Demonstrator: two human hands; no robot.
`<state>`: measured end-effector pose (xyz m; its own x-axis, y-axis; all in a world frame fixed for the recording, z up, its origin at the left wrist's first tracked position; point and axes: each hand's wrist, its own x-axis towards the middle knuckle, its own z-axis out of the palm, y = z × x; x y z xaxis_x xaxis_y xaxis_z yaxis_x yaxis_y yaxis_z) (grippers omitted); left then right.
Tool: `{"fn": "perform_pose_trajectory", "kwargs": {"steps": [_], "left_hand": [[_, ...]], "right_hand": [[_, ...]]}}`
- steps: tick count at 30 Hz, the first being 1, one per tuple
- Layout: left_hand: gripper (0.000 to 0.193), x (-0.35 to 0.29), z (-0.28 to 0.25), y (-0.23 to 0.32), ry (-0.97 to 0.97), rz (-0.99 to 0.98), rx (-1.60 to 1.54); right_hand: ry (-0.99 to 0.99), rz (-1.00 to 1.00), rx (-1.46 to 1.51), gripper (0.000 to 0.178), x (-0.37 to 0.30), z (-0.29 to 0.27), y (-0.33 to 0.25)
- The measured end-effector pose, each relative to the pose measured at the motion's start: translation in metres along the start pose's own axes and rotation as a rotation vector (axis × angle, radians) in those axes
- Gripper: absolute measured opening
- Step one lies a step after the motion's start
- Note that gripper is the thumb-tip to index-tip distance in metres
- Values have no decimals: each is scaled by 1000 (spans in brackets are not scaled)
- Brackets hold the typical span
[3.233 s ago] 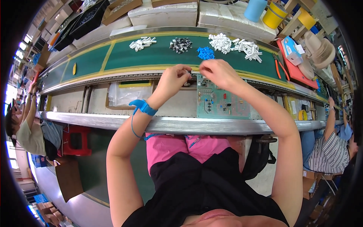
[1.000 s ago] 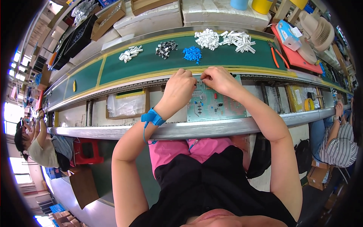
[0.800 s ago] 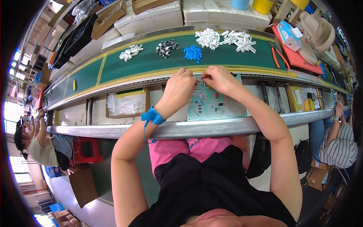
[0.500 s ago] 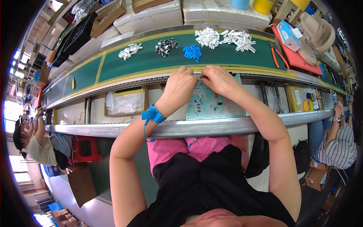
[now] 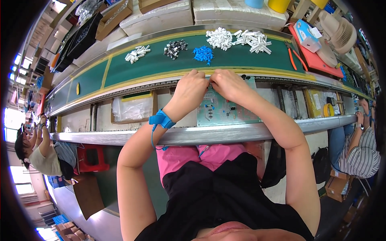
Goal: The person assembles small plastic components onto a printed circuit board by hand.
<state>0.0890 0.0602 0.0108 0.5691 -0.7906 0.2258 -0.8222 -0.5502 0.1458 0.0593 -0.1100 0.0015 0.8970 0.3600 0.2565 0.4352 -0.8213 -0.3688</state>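
Observation:
A green circuit board [image 5: 237, 114] with small parts on it lies across the conveyor rails in front of me. Over its far left part, my left hand [image 5: 192, 89] is closed, fingertips pinched together. My right hand [image 5: 229, 85] is closed close beside it, the fingertips of both hands almost meeting at the board's far edge. Whatever the fingers pinch is hidden behind them. A blue wrist strap [image 5: 162, 119] with a cord circles my left wrist. Beyond the hands, on the green surface, lie piles of blue parts [image 5: 203, 55], white parts [image 5: 220, 39], white long pieces [image 5: 253, 41] and black parts [image 5: 175, 49].
A smaller white pile [image 5: 137, 54] lies farther left. Orange-handled pliers [image 5: 294, 57] rest at the right, near a red tray [image 5: 309, 52] and a fan [image 5: 339, 34]. The metal rail [image 5: 193, 136] runs before my lap. Other people sit at both sides.
My right hand has shifted slightly left, closer to the left hand's fingertips. The left hand stays nearly in place. A red part seen on the board earlier is now mostly hidden by my right hand.

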Motion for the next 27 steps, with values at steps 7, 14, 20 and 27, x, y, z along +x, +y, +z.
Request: {"fn": "perform_pose_trajectory", "kwargs": {"steps": [7,14,20,27], "left_hand": [[9,-3,0,0,85,-18,-83],[14,12,-2,-31,211,-190,-366],[14,35,18,-64,355,-261,-200],[14,42,28,-66,327,-174,-35]], "right_hand": [[14,97,161,15,4,-17,1],[58,-27,-65,16,33,-7,32],[69,-162,-233,17,42,2,40],[70,19,254,14,25,-16,12]]}}
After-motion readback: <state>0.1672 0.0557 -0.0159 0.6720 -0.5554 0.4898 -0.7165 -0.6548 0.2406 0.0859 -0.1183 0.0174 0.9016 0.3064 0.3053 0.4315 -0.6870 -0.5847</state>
